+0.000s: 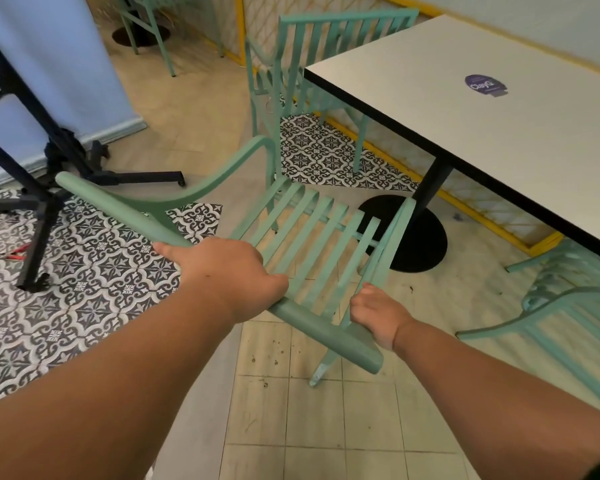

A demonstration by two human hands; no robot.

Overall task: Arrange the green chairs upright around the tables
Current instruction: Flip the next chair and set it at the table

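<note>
I hold a green slatted chair (302, 237) in front of me, tilted, one leg touching the tiled floor. My left hand (229, 271) grips the curved top rail of its back. My right hand (374, 313) clasps the side post near the rail's right end. The white table (499, 109) with a black edge and a round black base stands to the right. A second green chair (312, 64) stands upright at the table's far end. A third green chair (568, 306) sits at the right edge, partly under the table.
A black folding stand (49, 168) with wheeled feet and a blue banner stand at the left. Yellow-framed lattice panelling (482, 209) runs along the wall behind the table. More green chair legs (153, 36) show at the top left. Patterned and plain beige tiles cover the floor.
</note>
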